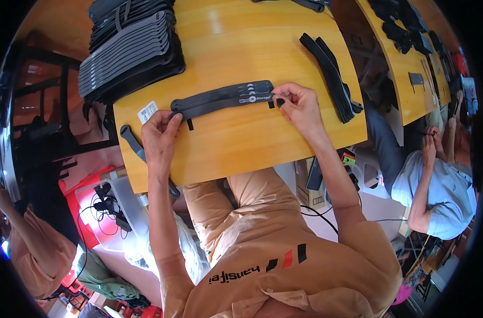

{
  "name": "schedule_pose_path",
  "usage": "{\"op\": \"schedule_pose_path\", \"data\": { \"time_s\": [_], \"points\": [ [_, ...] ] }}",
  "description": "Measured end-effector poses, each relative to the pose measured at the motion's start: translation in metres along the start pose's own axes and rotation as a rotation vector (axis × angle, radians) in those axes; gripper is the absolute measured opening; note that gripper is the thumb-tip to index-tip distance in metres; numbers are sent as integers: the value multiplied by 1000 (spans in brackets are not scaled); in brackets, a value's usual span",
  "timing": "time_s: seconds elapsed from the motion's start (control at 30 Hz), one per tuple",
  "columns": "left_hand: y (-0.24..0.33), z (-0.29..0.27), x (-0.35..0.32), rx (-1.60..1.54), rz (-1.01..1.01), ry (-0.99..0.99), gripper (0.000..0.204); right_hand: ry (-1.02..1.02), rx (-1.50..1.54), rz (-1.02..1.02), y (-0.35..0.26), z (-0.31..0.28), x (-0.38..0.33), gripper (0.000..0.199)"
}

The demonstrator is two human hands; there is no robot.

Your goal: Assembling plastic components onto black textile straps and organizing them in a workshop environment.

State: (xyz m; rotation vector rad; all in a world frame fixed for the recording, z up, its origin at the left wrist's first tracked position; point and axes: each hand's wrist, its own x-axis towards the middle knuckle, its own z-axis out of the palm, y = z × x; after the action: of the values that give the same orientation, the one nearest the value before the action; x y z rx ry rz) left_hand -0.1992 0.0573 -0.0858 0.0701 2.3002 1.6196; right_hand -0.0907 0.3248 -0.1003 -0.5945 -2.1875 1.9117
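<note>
Several flat black straps [220,95] with white print lie layered together across the middle of the yellow table [225,143]. At their left end my left hand [161,132] pinches the nearest strap between thumb and fingers. My right hand [301,106] is closed at the right end, its fingertips pinching a small black piece by the strap's edge. Whether that piece is joined to the strap I cannot tell. Short black tabs stick out below the strap near both ends. A white label [147,112] with a printed code sits just behind my left hand.
Tall stacks of dark straps [127,53] stand at the table's far left. A bundle of long black straps [334,79] lies along the right side. One loose strap [132,142] runs under my left forearm. Co-workers sit on both sides; another table [411,90] is at right.
</note>
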Motion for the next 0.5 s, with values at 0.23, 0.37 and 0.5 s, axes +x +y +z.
{"op": "schedule_pose_path", "data": {
  "time_s": [0.23,0.37,0.5],
  "points": [
    [-5,0,3,-56,-7,-5,10,62,52,25,-4,3,0,16],
    [-6,1,4,-91,-31,-21,9,76,17,31,-1,3,1,18],
    [-4,2,4,-89,-38,-1,9,107,-16,2,-2,6,1,20]
  ]
}}
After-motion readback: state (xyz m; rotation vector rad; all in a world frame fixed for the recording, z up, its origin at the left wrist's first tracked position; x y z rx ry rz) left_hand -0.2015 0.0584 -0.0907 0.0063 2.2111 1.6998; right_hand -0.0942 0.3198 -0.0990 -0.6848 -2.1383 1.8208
